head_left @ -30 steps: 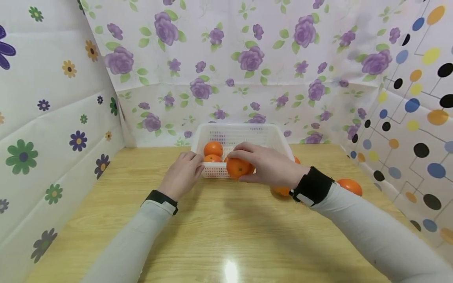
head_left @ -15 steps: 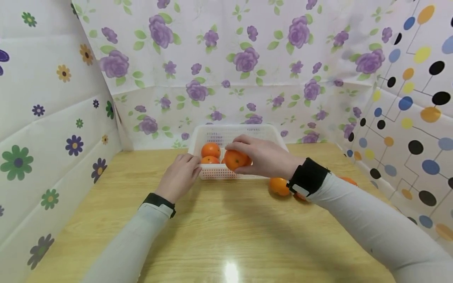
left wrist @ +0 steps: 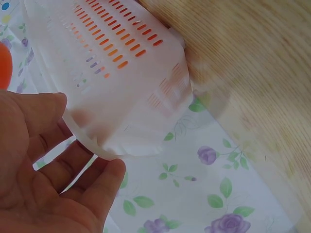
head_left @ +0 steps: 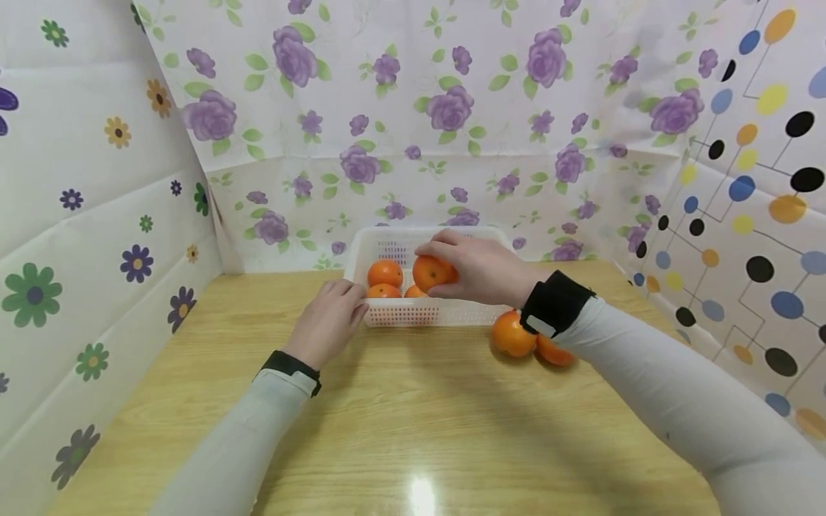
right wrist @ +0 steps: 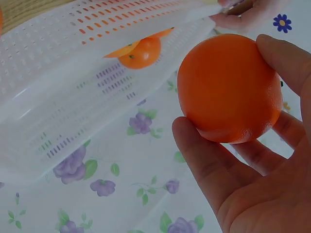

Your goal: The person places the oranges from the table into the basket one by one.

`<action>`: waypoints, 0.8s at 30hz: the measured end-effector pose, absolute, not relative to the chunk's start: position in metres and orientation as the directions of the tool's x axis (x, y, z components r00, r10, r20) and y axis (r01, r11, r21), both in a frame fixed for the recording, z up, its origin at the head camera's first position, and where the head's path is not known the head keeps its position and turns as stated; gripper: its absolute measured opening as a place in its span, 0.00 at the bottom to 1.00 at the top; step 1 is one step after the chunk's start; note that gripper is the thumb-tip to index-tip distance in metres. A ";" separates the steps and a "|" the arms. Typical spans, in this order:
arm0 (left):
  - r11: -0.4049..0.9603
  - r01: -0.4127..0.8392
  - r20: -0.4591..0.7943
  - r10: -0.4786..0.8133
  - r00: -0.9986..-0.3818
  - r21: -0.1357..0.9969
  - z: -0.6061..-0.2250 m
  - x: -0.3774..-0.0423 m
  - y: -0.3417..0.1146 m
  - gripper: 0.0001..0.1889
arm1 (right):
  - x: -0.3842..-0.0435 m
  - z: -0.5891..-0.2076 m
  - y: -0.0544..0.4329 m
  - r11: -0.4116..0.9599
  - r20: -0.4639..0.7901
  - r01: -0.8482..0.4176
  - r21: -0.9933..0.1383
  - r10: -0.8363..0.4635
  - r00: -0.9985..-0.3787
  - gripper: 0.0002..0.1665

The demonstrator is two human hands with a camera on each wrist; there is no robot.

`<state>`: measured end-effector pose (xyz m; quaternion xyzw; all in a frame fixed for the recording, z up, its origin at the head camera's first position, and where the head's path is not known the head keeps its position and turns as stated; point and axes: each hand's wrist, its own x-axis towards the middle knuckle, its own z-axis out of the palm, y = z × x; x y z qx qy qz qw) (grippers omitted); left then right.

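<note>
My right hand [head_left: 480, 271] holds an orange [head_left: 434, 274] by its sides, over the white plastic basket [head_left: 452, 314]. In the right wrist view, thumb and fingertips curve round this orange [right wrist: 228, 90], which is apart from the basket wall. My left hand [head_left: 329, 321] grips the basket's front left corner; in the left wrist view its thumb and fingers [left wrist: 114, 177] lie on either side of the rim. Inside the basket, several oranges [head_left: 385, 274] sit at the left, partly hidden by the front wall.
Two more oranges [head_left: 514, 335] lie on the wooden table [head_left: 387, 416] in front of the basket's right end, the farther right one partly behind my right wrist. A flowered cloth [head_left: 413, 172] hangs behind the basket, with patterned sheets along both sides.
My right hand has lifted the orange from in front of the basket's front wall to above its inside. My left hand stays on the corner, and the head view has shifted slightly.
</note>
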<state>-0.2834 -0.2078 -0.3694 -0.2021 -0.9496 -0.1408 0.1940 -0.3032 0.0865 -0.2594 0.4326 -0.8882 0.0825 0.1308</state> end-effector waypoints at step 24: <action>0.904 0.398 0.421 0.304 -0.855 0.156 -0.372 -0.283 -0.202 0.11 | -0.361 -0.258 0.070 0.795 0.140 -0.597 -0.112 -0.582 -0.801 0.36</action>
